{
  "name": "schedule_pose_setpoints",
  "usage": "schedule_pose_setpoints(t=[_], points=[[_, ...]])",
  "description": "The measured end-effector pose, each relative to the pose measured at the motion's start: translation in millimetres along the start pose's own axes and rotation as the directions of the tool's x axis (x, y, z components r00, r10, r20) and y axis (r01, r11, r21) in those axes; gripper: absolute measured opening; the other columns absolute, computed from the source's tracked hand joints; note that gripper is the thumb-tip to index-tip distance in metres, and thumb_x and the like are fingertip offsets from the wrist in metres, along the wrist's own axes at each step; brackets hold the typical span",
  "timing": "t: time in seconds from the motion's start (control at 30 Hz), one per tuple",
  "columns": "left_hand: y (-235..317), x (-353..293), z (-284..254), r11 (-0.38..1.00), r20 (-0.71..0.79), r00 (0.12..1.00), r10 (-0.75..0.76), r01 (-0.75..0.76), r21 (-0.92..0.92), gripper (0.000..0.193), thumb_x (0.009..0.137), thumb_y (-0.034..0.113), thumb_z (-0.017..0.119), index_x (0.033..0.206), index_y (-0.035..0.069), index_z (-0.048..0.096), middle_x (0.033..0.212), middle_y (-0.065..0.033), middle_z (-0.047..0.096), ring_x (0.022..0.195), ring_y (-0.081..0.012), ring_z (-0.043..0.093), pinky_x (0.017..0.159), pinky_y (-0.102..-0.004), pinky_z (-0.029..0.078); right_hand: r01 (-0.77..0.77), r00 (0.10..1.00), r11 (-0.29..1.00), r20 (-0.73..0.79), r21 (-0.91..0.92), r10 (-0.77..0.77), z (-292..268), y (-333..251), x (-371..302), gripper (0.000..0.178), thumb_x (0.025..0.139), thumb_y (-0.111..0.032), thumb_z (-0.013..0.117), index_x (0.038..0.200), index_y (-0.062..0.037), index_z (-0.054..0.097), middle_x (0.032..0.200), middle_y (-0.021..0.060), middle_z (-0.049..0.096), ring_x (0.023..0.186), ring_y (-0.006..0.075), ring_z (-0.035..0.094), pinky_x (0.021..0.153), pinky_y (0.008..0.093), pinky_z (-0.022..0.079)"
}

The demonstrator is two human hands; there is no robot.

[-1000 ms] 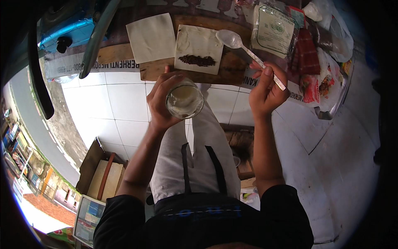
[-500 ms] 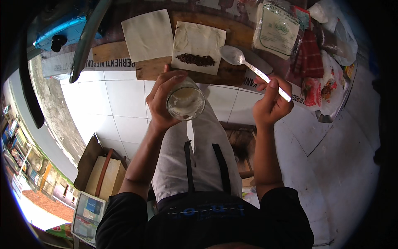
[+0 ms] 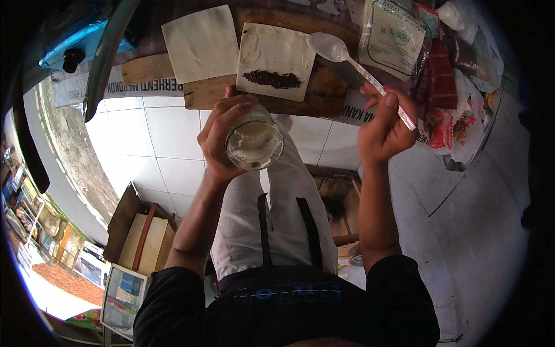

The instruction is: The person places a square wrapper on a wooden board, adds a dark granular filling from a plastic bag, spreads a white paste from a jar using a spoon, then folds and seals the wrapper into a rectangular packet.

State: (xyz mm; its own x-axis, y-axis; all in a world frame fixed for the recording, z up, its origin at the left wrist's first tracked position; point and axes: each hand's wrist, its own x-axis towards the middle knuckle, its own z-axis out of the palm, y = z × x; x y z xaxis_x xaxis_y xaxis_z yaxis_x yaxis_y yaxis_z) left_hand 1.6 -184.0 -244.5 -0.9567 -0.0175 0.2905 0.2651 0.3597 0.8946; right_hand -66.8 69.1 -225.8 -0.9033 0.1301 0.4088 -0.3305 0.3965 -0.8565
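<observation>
My left hand (image 3: 222,133) is wrapped round a clear glass (image 3: 254,144) with a pale creamy substance inside it, held over my lap. My right hand (image 3: 386,124) grips the handle of a spoon (image 3: 329,47), its bowl pointing toward the far left. The bowl hovers by the right edge of a square pale wrapper sheet (image 3: 272,43); whether it touches is hard to see. Dark brown shreds or sprinkles (image 3: 272,79) lie in a row along the near part of that sheet. Beside it on the left is a second, bare sheet (image 3: 200,43). Both rest on a wooden board (image 3: 214,94).
A clear packet of wrapper sheets (image 3: 393,37) lies at the far right, near a dark red checked cloth (image 3: 436,78) and plastic bags (image 3: 465,110). At the far left stand a blue metal object (image 3: 63,49) and a curved grey bar (image 3: 107,61). A wooden box (image 3: 144,237) sits at lower left.
The spoon and my right hand have shifted slightly away and to the right. My left hand still holds the glass in nearly the same place. The whole view has shifted a little.
</observation>
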Motion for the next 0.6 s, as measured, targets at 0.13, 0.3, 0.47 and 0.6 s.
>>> schedule_pose_setpoints(t=[0.13,0.3,0.47,0.6], points=[[1,-1,-2,1.000,0.028,1.000,-0.007,0.006,0.020,0.076,0.063,0.017,0.098,0.127,0.003,0.059,0.116,-0.0206,0.071,0.110,-0.0331,0.069,0.115,-0.0570,0.042,0.007,1.000,1.000,0.018,0.004,-0.007,0,-2,2,0.014,0.103,-0.006,0.057,0.111,0.0051,0.062,0.085,0.0172,0.075,0.067,0.0157,0.069,0.059,0.0239,0.053],[1,1,2,1.000,-0.015,1.000,0.005,-0.005,-0.016,0.061,0.070,0.018,0.090,0.121,-0.001,0.063,0.113,-0.0222,0.071,0.106,-0.0342,0.071,0.112,-0.0539,0.044,-0.022,1.000,0.998,0.020,0.054,0.021,-1,0,0,0.013,0.104,-0.007,0.058,0.108,0.0047,0.063,0.085,0.0150,0.076,0.064,0.0116,0.066,0.057,0.0226,0.051],[2,3,1,1.000,-0.017,1.000,-0.011,0.011,-0.012,0.062,0.069,0.017,0.090,0.122,-0.001,0.063,0.113,-0.0219,0.071,0.106,-0.0340,0.071,0.112,-0.0544,0.044,-0.088,0.994,0.996,0.064,0.016,0.087,-3,3,-5,0.013,0.103,-0.007,0.058,0.104,0.0036,0.066,0.083,0.0130,0.076,0.062,0.0088,0.062,0.055,0.0217,0.048],[3,3,3,1.000,-0.019,1.000,-0.017,0.017,-0.018,0.062,0.069,0.016,0.090,0.122,0.000,0.062,0.113,-0.0220,0.071,0.107,-0.0340,0.071,0.113,-0.0549,0.043,-0.086,0.995,0.996,0.058,0.017,0.085,-9,0,-11,0.013,0.103,-0.006,0.058,0.104,0.0034,0.066,0.082,0.0127,0.075,0.063,0.0091,0.063,0.055,0.0219,0.048]])
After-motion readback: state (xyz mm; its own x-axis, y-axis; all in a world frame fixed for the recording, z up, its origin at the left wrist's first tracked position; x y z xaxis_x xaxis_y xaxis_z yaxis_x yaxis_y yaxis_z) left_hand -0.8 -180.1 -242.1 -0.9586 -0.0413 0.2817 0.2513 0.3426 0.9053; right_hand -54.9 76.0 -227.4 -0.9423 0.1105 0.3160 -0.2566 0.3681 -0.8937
